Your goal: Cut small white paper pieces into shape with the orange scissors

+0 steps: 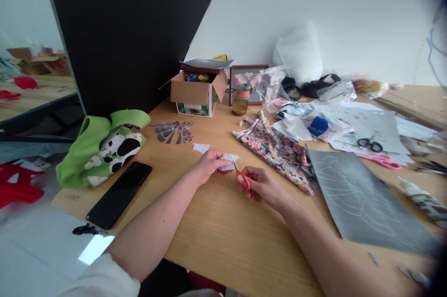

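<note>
My left hand (211, 165) pinches a small white piece of paper or cloth (228, 162) above the wooden table. My right hand (256, 182) has its fingers in the handles of small orange scissors (243, 179), whose blades reach the edge of the white piece. Whether the blades are parted is too small to tell. Another white scrap (201, 148) lies just beyond my left hand. Further left are cut patterned fabric strips (173, 132) laid out in a fan. Folded floral fabric (275, 150) rests to the right, beyond my right hand.
A black phone (119, 194) and a green panda-print bag (104, 148) lie at left. Behind stand an open carton (193, 94) and a jar (241, 100). At right are a grey sheet with white lines (359, 199), black scissors (369, 145) and pink scissors (384, 161).
</note>
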### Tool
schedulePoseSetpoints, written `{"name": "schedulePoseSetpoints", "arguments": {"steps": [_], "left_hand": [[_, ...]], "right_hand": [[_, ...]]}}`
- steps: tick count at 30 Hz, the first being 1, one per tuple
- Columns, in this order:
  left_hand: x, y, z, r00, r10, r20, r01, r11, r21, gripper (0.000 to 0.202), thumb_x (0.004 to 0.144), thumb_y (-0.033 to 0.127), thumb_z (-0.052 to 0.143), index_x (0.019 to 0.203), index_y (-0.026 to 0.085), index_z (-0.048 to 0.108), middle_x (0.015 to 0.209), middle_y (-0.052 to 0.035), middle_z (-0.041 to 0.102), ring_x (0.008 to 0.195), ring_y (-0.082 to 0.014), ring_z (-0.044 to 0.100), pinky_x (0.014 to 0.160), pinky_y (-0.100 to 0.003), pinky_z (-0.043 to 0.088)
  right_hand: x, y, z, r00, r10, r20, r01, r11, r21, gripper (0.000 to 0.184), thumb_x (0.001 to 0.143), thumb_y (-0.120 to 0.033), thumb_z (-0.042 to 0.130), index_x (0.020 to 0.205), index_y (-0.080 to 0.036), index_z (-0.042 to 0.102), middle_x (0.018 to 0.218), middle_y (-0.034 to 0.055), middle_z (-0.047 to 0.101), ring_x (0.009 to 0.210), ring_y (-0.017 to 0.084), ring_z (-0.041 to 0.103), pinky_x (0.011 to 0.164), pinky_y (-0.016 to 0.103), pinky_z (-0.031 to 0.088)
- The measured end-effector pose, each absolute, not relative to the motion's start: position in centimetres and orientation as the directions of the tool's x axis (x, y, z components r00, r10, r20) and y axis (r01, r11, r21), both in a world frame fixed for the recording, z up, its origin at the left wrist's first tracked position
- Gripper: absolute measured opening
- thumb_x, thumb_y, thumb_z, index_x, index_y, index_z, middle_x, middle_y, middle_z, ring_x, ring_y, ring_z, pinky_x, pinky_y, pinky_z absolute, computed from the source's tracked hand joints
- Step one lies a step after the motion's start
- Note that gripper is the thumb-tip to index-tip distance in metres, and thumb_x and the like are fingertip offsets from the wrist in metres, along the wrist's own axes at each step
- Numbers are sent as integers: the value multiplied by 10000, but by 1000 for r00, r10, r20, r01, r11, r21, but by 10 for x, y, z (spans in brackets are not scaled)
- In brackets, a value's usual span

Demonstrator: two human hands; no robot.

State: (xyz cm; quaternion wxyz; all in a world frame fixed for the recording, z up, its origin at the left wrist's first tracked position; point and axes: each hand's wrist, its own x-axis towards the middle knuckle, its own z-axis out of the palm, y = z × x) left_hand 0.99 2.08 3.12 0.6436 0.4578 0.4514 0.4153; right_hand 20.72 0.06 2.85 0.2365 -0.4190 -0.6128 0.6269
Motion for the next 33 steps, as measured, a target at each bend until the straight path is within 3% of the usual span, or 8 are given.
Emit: {"name": "schedulePoseSetpoints", "arguments": {"steps": [14,33], "left_hand": [[10,21,33,239,950,-200,-131,235,963,215,567,270,728,684,99,671,648,-51,646,577,-126,557,565,-265,421],[10,20,37,234,953,-194,-159,234,959,196,550,265,749,615,108,651,591,-36,632,533,-108,538,548,-247,407]], "right_hand": [[207,1,30,-555,800,-228,163,-164,-973,484,729,-626,702,739,-175,524,652,-23,527,472,76,441,412,202,289],[205,3,29,-517,827,-220,214,-125,-969,518,678,-656,712,696,-178,513,610,-38,502,444,67,412,412,209,274]]}}
